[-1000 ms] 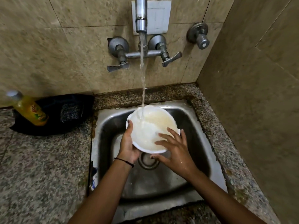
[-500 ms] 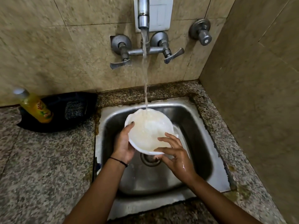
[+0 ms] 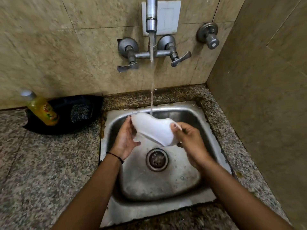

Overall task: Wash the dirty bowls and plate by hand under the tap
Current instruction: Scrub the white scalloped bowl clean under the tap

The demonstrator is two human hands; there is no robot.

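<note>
In the granite worktop (image 3: 41, 171), a steel sink (image 3: 166, 185) sits below a running wall tap (image 3: 151, 17). Over the sink, above the drain (image 3: 157, 159), 1 white bowl (image 3: 152, 128) is held tilted, outer face to the camera, the stream striking its upper edge. The left hand (image 3: 125, 140) grips its left rim. The right hand (image 3: 189, 140) grips its right rim, thumb outside. 1 yellow bottle (image 3: 42, 110) stands at the worktop's far left.

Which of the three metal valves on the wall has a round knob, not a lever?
The separate valve at the far right, near the corner. The two joined below the tap spout have flat lever handles.
</note>
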